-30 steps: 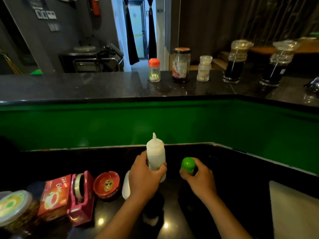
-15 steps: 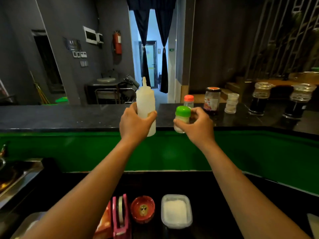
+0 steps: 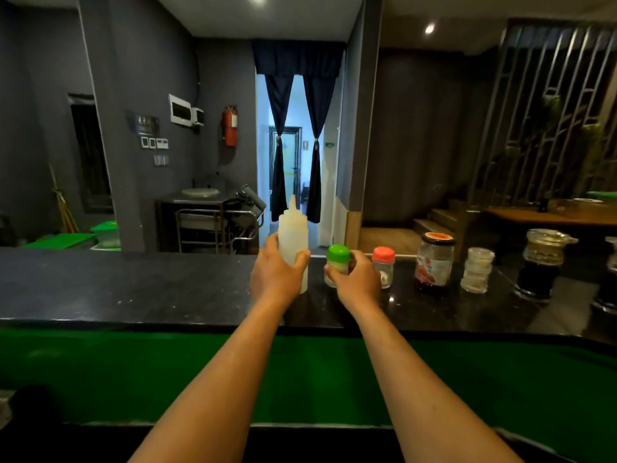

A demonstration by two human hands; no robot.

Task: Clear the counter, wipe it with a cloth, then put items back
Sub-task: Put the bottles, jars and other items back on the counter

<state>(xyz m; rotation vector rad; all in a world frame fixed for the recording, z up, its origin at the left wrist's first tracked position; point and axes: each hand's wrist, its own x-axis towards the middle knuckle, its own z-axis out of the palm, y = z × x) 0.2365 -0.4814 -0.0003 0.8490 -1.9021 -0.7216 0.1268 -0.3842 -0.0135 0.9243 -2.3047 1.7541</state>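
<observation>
At centre frame, over the dark speckled stone counter point(image 3: 133, 289): left hand point(image 3: 275, 274) clenched around the upright translucent white squeeze bottle point(image 3: 293, 243), long axis vertical, base at or just above the surface; right hand point(image 3: 357, 282) clasped on the small clear green-capped jar point(image 3: 338, 266), just left of the small clear red-capped jar point(image 3: 384, 267) that started the row running right. Compared with half a second back, both items carried farther forward and lower, from above the counter's near edge down to its top, apparently ready for setting down and release.
</observation>
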